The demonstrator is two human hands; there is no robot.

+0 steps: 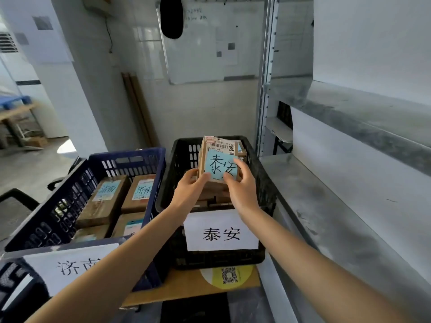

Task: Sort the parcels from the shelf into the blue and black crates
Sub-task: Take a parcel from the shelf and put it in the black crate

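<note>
A small cardboard parcel (218, 157) with a barcode label and a light blue note reading 泰安 is held upright over the black crate (261, 183). My left hand (190, 191) grips its lower left edge and my right hand (242, 187) grips its lower right edge. The black crate carries a white sign 泰安 (221, 230) and holds other brown parcels below. To the left stands the blue crate (93, 164) with a white sign 济南 (70, 264). Inside it lie several brown parcels (105, 201) with blue 济南 notes.
A grey metal shelf (345, 206) runs along the right, its post (264, 89) behind the black crate. The crates rest on a cardboard-topped surface (186, 290). A whiteboard (210, 43) hangs on the back wall. A black chair (18, 201) sits at the left.
</note>
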